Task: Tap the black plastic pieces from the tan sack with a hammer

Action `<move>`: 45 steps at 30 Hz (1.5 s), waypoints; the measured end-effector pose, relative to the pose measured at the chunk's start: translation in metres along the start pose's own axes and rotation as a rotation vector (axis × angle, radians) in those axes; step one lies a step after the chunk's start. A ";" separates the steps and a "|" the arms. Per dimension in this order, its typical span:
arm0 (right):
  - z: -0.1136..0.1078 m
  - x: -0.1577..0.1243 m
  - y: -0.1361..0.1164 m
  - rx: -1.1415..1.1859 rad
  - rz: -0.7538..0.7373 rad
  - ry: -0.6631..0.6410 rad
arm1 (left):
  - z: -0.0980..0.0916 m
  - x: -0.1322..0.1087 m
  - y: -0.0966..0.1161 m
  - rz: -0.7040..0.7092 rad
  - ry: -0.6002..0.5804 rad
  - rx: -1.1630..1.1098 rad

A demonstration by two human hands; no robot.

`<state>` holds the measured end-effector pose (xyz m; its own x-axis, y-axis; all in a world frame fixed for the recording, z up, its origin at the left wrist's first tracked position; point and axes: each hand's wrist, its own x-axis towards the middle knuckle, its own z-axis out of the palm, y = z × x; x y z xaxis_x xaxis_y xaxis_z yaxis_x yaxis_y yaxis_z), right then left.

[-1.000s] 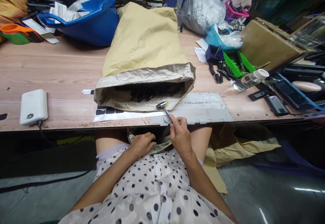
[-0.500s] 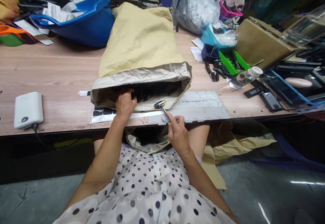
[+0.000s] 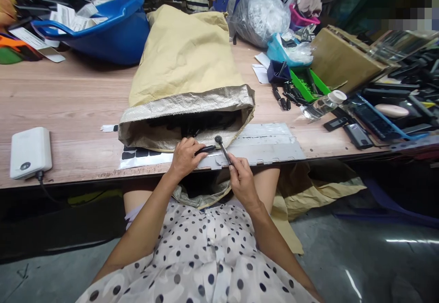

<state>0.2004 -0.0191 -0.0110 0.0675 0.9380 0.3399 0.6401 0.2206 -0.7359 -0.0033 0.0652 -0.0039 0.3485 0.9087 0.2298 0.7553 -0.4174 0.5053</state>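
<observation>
- Through the head camera, my only view, I see the left hand point(image 3: 186, 156) with thumb and fingers pinched on a slim black stick-shaped piece point(image 3: 207, 149), just outside the wide mouth of a tan paper sack with a silvery woven lining point(image 3: 187, 60).
- I read that piece's long axis as running nearly sideways: it juts from the left fingers towards the right hand point(image 3: 242, 178), its free tip tilted slightly away from the wearer.
- I find the right hand curled around the handle of a small hammer with a silver shaft and dark round head point(image 3: 223, 148); the shaft slants forward and leftward, its head just beyond the free tip. Whether they touch, I cannot tell.
- The left hand is nearer the piece, being on it.
- To me the piece looks dark, smooth and narrow; finer detail is too small.
</observation>
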 end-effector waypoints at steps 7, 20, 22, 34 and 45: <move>-0.006 -0.013 -0.005 0.182 0.088 -0.025 | -0.002 -0.001 -0.003 -0.015 0.009 -0.029; -0.007 -0.023 -0.008 0.203 0.074 -0.119 | -0.006 -0.005 0.004 0.048 -0.014 -0.029; -0.007 -0.022 -0.009 0.199 0.074 -0.127 | -0.007 -0.004 0.004 0.041 -0.036 -0.043; -0.017 -0.026 -0.016 0.143 0.045 -0.082 | -0.002 0.000 0.001 -0.059 -0.028 -0.110; -0.010 -0.025 -0.022 0.135 -0.029 -0.072 | -0.006 0.002 0.004 -0.091 -0.061 -0.130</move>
<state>0.1917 -0.0499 0.0026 -0.0078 0.9463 0.3233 0.5318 0.2777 -0.8001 -0.0028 0.0657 0.0031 0.3179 0.9392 0.1297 0.7082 -0.3262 0.6262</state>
